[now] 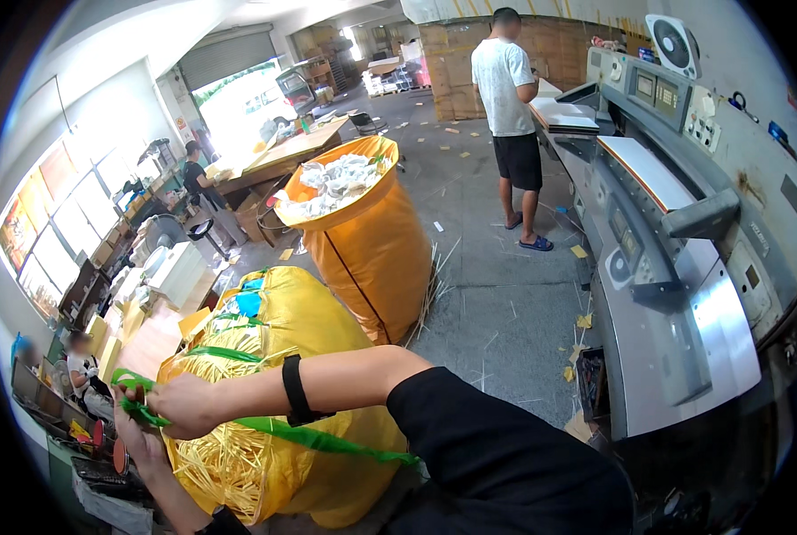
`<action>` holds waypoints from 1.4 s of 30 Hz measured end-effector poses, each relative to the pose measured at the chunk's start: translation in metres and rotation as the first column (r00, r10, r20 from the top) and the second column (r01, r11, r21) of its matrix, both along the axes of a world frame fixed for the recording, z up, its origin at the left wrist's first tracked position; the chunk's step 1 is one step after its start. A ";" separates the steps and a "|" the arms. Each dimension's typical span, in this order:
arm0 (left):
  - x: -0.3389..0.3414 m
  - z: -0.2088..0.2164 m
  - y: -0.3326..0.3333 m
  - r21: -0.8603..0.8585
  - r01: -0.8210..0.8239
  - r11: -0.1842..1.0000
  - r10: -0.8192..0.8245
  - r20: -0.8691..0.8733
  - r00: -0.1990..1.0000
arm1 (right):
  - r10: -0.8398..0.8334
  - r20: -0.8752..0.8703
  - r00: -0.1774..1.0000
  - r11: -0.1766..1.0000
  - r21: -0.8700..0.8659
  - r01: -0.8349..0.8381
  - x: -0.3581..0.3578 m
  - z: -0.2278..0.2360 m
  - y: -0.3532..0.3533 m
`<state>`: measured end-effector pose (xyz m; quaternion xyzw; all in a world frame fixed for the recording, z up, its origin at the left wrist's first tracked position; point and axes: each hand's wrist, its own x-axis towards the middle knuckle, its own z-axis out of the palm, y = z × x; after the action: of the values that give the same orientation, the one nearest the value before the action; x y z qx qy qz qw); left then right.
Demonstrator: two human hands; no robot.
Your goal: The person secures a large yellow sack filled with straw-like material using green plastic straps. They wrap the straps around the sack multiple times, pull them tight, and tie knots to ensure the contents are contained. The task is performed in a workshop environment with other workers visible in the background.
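Observation:
A big yellow sack (pixel 327 446) lies on its side in front of me, its mouth facing left and packed with pale yellow strips (pixel 224 468). A green strap (pixel 327 438) runs across the sack, and another green band (pixel 226 353) crosses the strips farther up. My right hand (pixel 187 406) reaches across to the mouth and is closed on the green strap. Just below and left of it, my left hand (pixel 138 439) grips the strap's loose green end, its fingers partly hidden. Some blue material (pixel 248 303) shows at the sack's far end.
An orange sack (pixel 371 259) filled with white scraps stands upright behind the yellow one. A large grey machine (pixel 657 259) lines the right side, where a person (pixel 507 98) stands. Worktables and other people are at left; scraps litter the floor (pixel 505 312).

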<state>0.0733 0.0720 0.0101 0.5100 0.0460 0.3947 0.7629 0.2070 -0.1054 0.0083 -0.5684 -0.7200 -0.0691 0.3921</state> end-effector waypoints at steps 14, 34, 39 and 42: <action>-0.030 0.045 -0.010 0.099 -0.056 0.994 0.063 -0.074 0.995 | 0.232 -0.544 0.806 0.965 0.028 -0.259 -0.039 0.036 0.079; -0.060 0.062 -0.041 0.070 -0.339 0.938 0.346 -0.241 0.907 | 0.402 -0.722 0.564 0.836 0.038 -0.547 -0.072 0.022 0.119; -0.098 -0.001 0.075 -0.019 -0.281 0.960 0.269 -0.233 0.935 | 0.225 -0.545 0.807 0.962 -0.006 -0.273 -0.099 0.002 0.079; -0.039 -0.011 0.055 -0.058 -0.430 0.901 0.382 -0.364 0.850 | 0.130 -0.627 0.768 0.979 -0.039 -0.198 -0.073 -0.027 0.096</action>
<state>0.0345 0.1271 -0.0011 0.4959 0.3124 0.4477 0.6753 0.1338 -0.0095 -0.0183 -0.5136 -0.6003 0.1935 0.5817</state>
